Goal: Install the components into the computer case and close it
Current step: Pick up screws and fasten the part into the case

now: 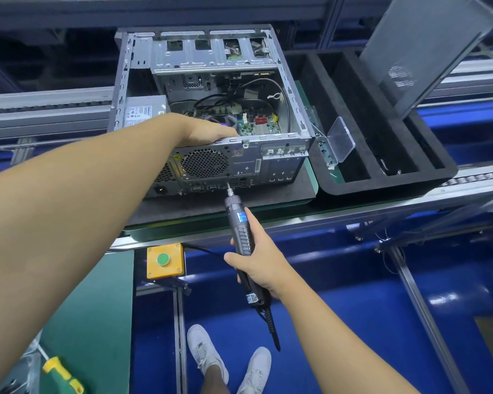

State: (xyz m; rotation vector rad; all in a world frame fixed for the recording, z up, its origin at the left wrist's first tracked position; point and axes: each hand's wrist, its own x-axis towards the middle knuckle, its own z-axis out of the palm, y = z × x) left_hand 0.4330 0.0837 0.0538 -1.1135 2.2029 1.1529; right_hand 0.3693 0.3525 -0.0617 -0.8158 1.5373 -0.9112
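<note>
An open grey computer case (pixel 271 166) lies on its side on a dark mat, its rear panel facing me and the motherboard (pixel 256 125) showing inside. My left hand (pixel 208 132) rests on the top rear edge of the case, fingers curled over the rim into the inside. My right hand (pixel 256 263) grips a black electric screwdriver (pixel 238 220). Its bit touches the rear panel just below the fan grille (pixel 204 163). The grey side panel (pixel 427 49) leans upright at the back right.
A black foam tray (pixel 382 183) with long slots sits right of the case, a clear plastic lid (pixel 340 139) at its near left. A yellow box with a green button (pixel 164 260) hangs below the conveyor edge. A yellow-green screwdriver (pixel 61 375) lies bottom left.
</note>
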